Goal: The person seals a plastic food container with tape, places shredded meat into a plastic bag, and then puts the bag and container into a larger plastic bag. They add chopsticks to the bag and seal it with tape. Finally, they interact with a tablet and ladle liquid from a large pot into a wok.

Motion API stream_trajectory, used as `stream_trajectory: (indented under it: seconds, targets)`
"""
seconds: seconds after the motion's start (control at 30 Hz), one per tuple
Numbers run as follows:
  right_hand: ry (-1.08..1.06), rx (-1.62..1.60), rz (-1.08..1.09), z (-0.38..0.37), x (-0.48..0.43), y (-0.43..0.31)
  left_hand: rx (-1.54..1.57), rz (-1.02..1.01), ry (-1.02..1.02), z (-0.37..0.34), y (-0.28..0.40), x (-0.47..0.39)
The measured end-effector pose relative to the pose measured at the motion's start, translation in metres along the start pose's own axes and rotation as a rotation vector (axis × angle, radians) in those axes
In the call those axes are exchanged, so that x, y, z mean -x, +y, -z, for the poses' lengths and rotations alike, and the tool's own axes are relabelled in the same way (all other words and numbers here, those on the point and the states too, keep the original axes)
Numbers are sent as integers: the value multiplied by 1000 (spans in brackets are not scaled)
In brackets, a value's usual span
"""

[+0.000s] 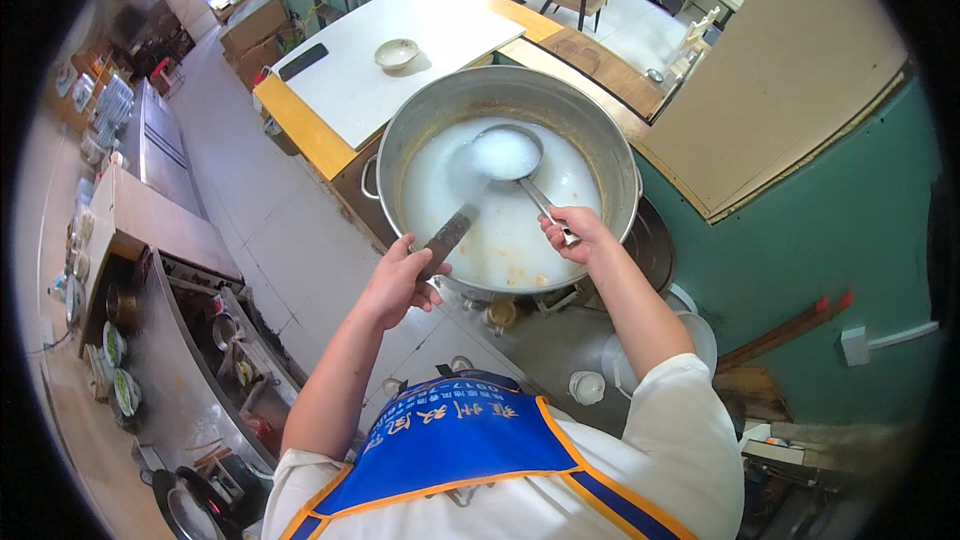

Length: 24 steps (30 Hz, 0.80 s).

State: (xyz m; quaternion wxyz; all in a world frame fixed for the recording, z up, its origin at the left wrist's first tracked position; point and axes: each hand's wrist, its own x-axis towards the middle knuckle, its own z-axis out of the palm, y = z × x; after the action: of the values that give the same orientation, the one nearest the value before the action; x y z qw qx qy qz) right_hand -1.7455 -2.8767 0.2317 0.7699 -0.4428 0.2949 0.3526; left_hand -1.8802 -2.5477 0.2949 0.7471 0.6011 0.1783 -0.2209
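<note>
A large metal stockpot [504,75] holds cloudy white liquid [480,229] with small yellowish bits floating in it. My right hand [574,232] grips the handle of a metal ladle [510,154]; its bowl, filled with whitish liquid, lies at the surface near the middle of the pot. My left hand [405,274] is at the pot's near left rim, closed around a dark, flat stick or handle [448,240]. The far end of this dark tool points into the pot, where steam or liquid blurs it, so its tip is hidden.
Beyond the pot, a white board [450,22] bears a small bowl [397,54] and a dark phone-like object [303,61]. A green wall [787,277] stands at the right. White buckets [660,345] are on the floor below. A metal counter [187,390] runs along the left.
</note>
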Motion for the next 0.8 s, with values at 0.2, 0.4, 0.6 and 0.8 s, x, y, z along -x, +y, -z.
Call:
stream_trajectory:
  seconds: [0.2,0.4,0.6,0.8]
  targets:
    - [-62,10,67,-7,44,-9,161,-21,104,14,-37,28]
    - [-265,158,166,-33,96,-22,303,105,167,58,-97,56]
    - [-129,272,259,-98,142,-21,276,74,134,98,-144,100]
    - [-307,500,134,-221,138,23,418,-19,226,160,-186,167]
